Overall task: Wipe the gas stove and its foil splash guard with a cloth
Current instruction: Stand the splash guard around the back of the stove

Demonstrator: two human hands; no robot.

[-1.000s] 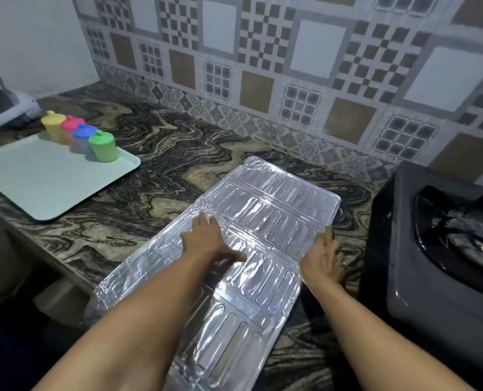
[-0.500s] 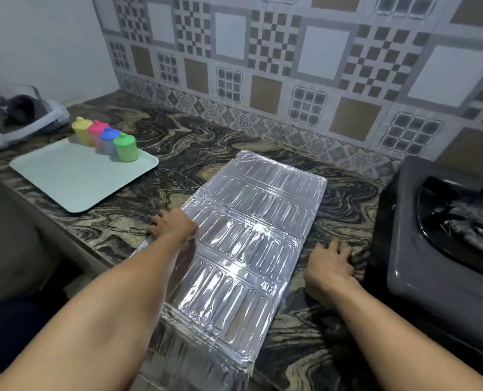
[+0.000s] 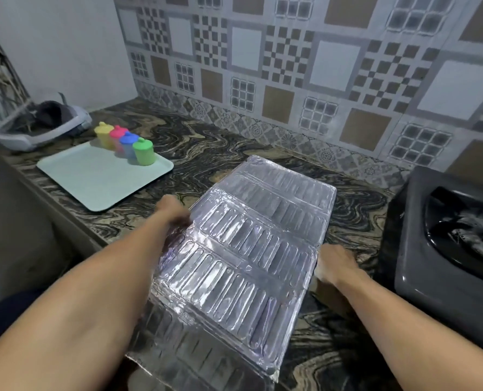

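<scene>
On the counter's (image 3: 206,153) far left corner sits a grey tub (image 3: 41,128), and just in front of it a pale green tray (image 3: 93,179) carries four coloured cups (image 3: 126,142) in a row along its back edge.

The foil splash guard (image 3: 251,249) lies flat near the middle of the counter, its long axis running from the front edge back toward the tiled wall (image 3: 291,66), its near end hanging over the front edge.

The left hand (image 3: 172,210) is at the guard's left edge, blurred; whether it grips I cannot tell. The right hand (image 3: 336,263) is at the right edge, fingers hidden under the foil, so its grip is likewise unclear. Both flank the sheet about midway, equally near.

The gas stove (image 3: 443,244) stands at the counter's right end, well clear of the guard. No cloth is visible.
</scene>
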